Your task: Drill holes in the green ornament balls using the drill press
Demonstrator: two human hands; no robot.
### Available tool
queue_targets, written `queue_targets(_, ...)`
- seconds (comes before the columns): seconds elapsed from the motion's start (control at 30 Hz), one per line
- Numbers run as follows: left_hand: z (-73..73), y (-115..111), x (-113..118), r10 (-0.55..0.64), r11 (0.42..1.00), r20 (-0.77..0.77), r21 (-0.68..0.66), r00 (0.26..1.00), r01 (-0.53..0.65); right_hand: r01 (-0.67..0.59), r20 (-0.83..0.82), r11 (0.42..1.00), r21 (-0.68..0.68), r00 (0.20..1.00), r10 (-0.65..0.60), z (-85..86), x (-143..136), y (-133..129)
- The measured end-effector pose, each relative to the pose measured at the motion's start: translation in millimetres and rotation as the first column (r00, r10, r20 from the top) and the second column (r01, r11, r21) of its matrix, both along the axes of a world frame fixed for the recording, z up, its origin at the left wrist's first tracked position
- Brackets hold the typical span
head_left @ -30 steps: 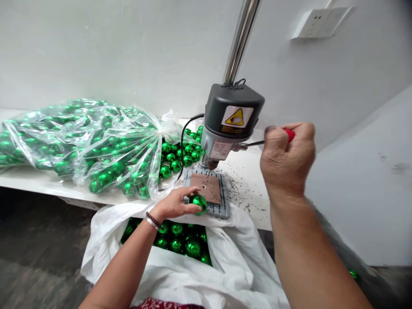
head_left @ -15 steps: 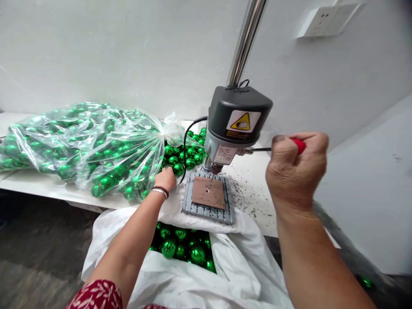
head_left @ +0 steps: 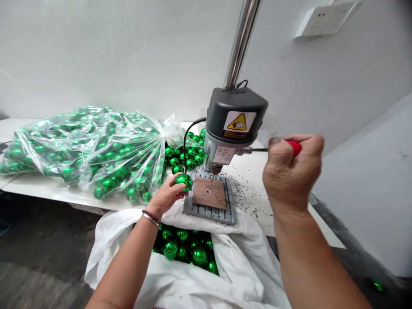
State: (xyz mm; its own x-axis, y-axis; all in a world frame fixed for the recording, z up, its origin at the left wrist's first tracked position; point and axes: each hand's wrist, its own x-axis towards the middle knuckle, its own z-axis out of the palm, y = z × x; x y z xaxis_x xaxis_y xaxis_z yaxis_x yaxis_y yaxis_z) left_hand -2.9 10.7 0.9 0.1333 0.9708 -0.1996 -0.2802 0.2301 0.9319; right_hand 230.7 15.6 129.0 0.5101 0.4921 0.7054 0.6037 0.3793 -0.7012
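Between the fingers and thumb of my left hand (head_left: 169,195) is a shiny green ball (head_left: 183,183), held at the left edge of the drill press base (head_left: 209,213). My right hand (head_left: 293,171) is wrapped round the red knob (head_left: 294,148) of the drill press lever. The dark drill head (head_left: 236,116) stands over a brown plate (head_left: 210,193) with a small hole, and the drill bit is above that plate. Loose green balls (head_left: 190,164) lie behind the base, beside the black cable.
A tied clear bag (head_left: 122,150) full of green balls lies on the white table (head_left: 48,189) at left. In front, an open white sack (head_left: 167,274) holds more balls. Dark shavings are scattered right of the base. A socket (head_left: 325,19) is on the wall.
My left hand has come back from the loose balls towards me, and a green ball now shows in its fingers. My right hand remains on the lever knob.
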Motion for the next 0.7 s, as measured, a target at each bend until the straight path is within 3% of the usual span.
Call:
queue_targets(0.1,-6.9,-2.8,12.5,-0.024,0.989,0.213,-0.136,0.977,0.054,-0.015,0.013,1.0,0.001,1.0,0.015,-1.6,0.7,-0.6)
queue_targets(0.23,-8.9,0.4,24.2,-0.017,0.975,0.226,-0.21,0.974,0.066,-0.045,0.033,0.999,0.01,0.998,0.045,-5.1,2.4,-1.6)
queue_targets(0.3,-8.1,4.4,28.7,-0.032,0.98,0.106,-0.194,0.994,0.052,-0.055,0.047,0.998,0.008,0.997,0.054,-6.7,3.2,-1.9)
queue_targets(0.37,-7.4,9.6,33.6,-0.03,0.991,-0.107,-0.135,0.994,0.016,-0.056,0.061,0.998,0.005,0.997,0.055,-7.7,3.7,-2.1)
queue_targets(0.47,-6.9,17.8,42.4,0.015,1.0,-0.388,-0.002,0.921,-0.018,-0.044,0.078,0.999,0.01,0.996,0.043,-8.0,3.7,-2.5)
queue_targets(0.7,-5.0,26.4,60.6,0.045,0.987,-0.633,0.148,0.773,0.065,-0.06,0.113,0.998,0.009,0.992,0.059,-6.8,5.1,-3.2)
